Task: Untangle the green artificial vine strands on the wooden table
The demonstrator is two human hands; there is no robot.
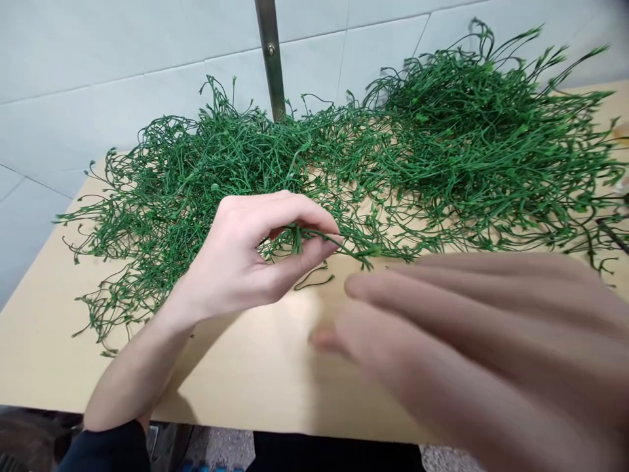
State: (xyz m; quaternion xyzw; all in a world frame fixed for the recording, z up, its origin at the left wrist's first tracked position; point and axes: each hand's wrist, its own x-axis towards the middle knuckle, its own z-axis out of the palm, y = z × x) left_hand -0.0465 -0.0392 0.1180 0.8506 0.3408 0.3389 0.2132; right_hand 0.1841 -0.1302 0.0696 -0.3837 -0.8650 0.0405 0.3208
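My left hand (275, 255) is closed, with thumb and forefinger pinching thin green artificial plant stems (361, 253) above the table. A tuft of small leaves shows inside the curl of the fingers, and leafy tips stick out past the fingertips to the right. My right hand (472, 328) is large in the right foreground, smeared by motion. Its fingers point left toward the held stems, apart from them; whether it holds anything cannot be made out. A short loose stem (317, 283) lies on the table just below the left fingertips.
A tangled heap of green artificial stems (236, 151) spreads over the left and back of the light wooden table (275, 380). Another, taller heap (472, 124) stands at the back right. Behind are a white tiled wall (147, 39) and an upright metal post (271, 59).
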